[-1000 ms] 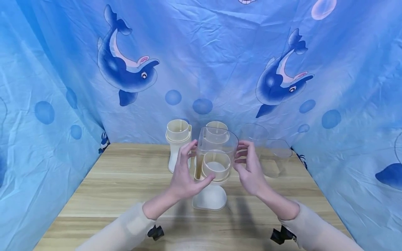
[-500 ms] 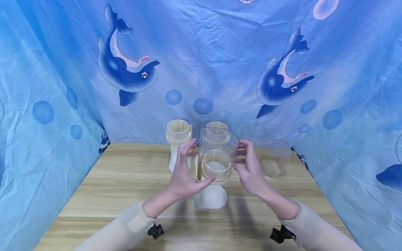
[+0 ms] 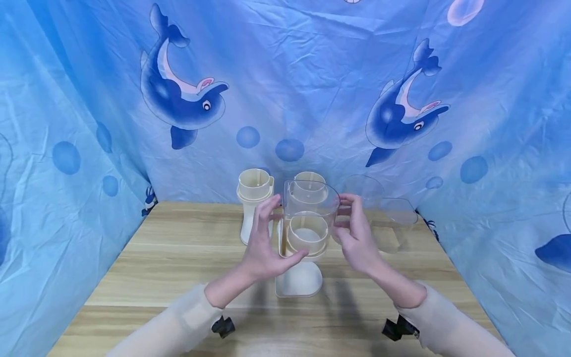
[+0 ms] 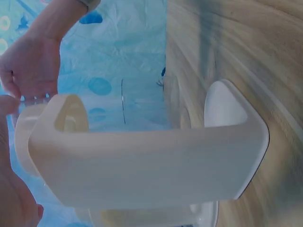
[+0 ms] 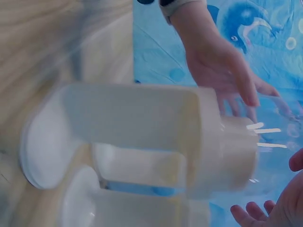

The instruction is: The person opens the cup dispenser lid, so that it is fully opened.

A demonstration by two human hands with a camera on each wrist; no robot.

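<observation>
A clear plastic container (image 3: pixel 314 204) with a rounded top edge sits around the cream ring on top of a white stand (image 3: pixel 299 280), near the table's middle. My left hand (image 3: pixel 263 250) holds its left side, thumb across the front. On the right side, my right hand (image 3: pixel 357 243) grips the clear wall with bent fingers. In the left wrist view, the stand's upright back (image 4: pixel 147 165) spans the picture between ring and base. The right wrist view shows the cream ring (image 5: pixel 239 153) inside the clear wall, a hand on either side.
Another cream-and-white stand (image 3: pixel 253 201) is at the back left. Behind the held container is a further cream ring (image 3: pixel 310 186). Clear containers (image 3: pixel 397 212) stand at the back right. A blue dolphin-print cloth (image 3: pixel 290 99) encloses the wooden table (image 3: pixel 178 277).
Both hands stay at the container, which hardly moves over the stand. My right hand's fingers and thumb shift slightly along the clear wall. The head view drifts a little.
</observation>
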